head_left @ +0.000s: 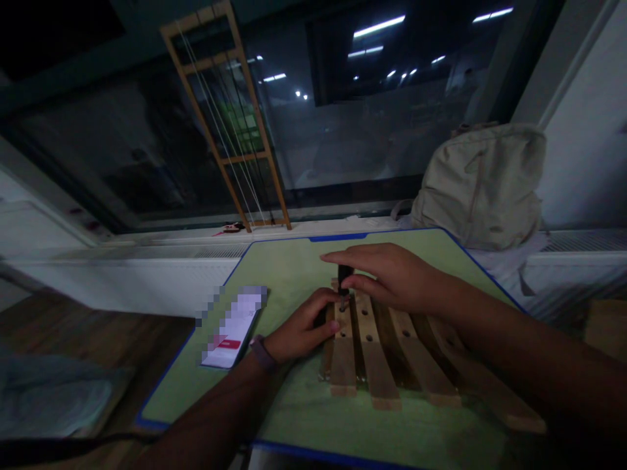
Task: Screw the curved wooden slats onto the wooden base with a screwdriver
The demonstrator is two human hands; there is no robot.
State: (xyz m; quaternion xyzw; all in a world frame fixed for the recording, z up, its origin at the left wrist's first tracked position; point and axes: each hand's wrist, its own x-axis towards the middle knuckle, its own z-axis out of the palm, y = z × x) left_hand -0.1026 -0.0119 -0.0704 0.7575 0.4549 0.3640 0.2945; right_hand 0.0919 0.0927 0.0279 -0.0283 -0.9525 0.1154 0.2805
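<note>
My right hand (392, 277) holds a short black-handled screwdriver (345, 279) upright, its thumb against the handle and a finger stretched out over the top. The metal tip points down at a hole near the far end of the leftmost wooden slat (343, 365). Around that end, my left hand (306, 323) grips the slat, with its thumb on the near side and a finger close to the tip. Several slats with drilled holes lie fanned side by side across brown glossy crosspieces (386, 343). My right forearm hides part of the slats on the right.
A phone (232, 329) with a lit screen lies on the green, blue-edged table (289, 418), left of my hands. Behind, a wooden frame with strings (264, 124) leans on the window, and a beige backpack (482, 186) stands on the sill.
</note>
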